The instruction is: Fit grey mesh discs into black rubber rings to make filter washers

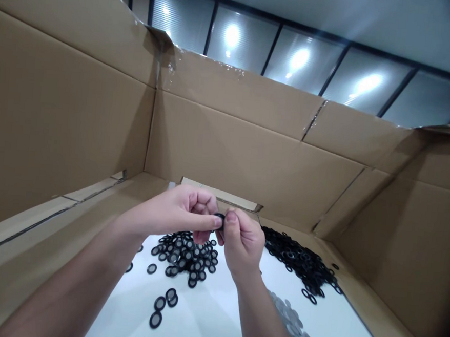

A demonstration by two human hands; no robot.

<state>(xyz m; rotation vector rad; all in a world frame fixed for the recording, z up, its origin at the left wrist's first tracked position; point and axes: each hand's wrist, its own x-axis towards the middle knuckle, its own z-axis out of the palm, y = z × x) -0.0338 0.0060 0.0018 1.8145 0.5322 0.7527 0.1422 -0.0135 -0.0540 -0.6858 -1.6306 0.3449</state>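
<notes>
With left hand (pixel 189 209) and right hand (pixel 245 240) both pinching one small, round, black, rubbery-looking ring (pixel 221 219), best press its rim evenly from left and right, without tilting.

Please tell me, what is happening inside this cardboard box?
A person holds a small black piece between the fingertips of the left hand and the right hand, above a white surface. On it are a pile of black rings with grey centres, a few of them lying apart, a pile of black rings with open centres farther right, and some grey discs beside the right forearm. The fingers partly hide the held piece.
</notes>
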